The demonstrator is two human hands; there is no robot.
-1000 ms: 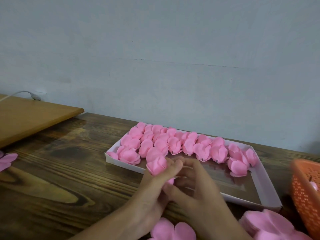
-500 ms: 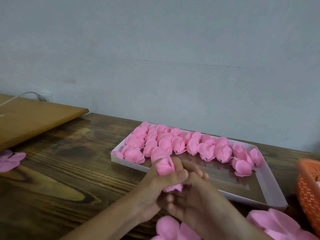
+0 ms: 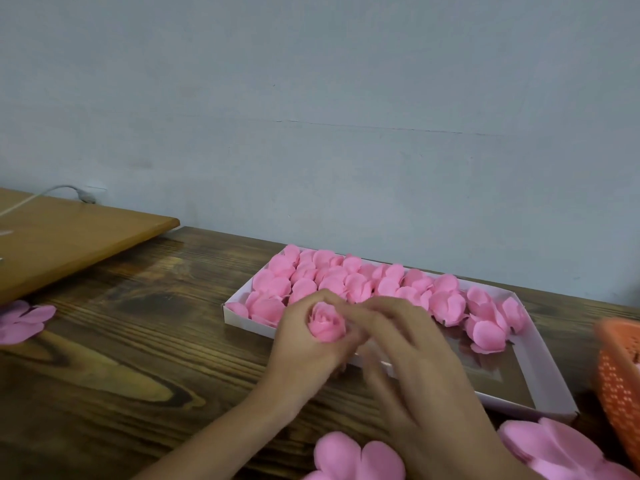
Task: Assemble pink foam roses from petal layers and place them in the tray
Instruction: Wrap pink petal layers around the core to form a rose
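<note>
My left hand (image 3: 304, 348) curls round a small pink foam rose (image 3: 327, 323), held upright in front of the near left edge of the white tray (image 3: 540, 372). My right hand (image 3: 412, 351) is beside it, its fingertips touching the rose's right side; the hand is blurred. Several finished pink roses (image 3: 346, 282) fill the far part of the tray, its near right part bare. Flat pink petal layers lie near me: one (image 3: 360, 459) at the bottom middle, a stack (image 3: 554, 448) at the bottom right, one (image 3: 24, 320) at the far left.
The dark wooden table (image 3: 121, 375) carries everything. A lighter wooden board (image 3: 69, 237) with a white cable lies at the back left. An orange mesh basket (image 3: 620, 379) stands at the right edge. A grey wall rises right behind the tray.
The rose has turned upright in my left hand, so its centre shows. My right hand has come up from below to the rose's right side. The view has shifted a little.
</note>
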